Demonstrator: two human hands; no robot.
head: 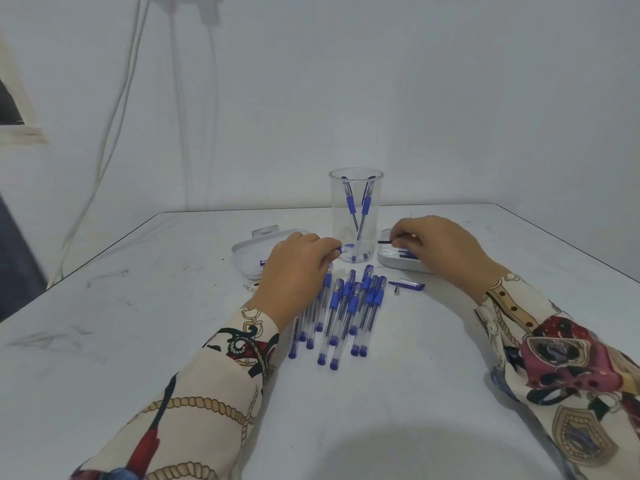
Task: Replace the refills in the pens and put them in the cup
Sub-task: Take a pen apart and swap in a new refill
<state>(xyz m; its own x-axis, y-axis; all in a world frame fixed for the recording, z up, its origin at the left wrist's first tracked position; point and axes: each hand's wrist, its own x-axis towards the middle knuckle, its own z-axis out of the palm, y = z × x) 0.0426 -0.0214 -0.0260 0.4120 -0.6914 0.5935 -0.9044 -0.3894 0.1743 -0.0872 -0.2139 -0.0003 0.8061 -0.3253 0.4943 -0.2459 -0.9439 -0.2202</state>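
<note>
Pens (341, 310) piled at 6 o'clock on worktop (381, 393), approx. a dozen left. Cup (356, 216) at 12 has 2 done. Left hand (298, 268) grips pen barrel, right hand (438, 249) pinches refill (384, 242) over tray (401, 259) at 1.

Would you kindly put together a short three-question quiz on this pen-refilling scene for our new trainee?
1. True or false: the clear cup already holds two pens.
2. Which hand pinches a thin dark refill over the right-hand tray?
A. left hand
B. right hand
3. Fill in: the row of pens on the table lies ____ the person than the cup.

Key: 1 true; 2 B; 3 nearer to.
</note>
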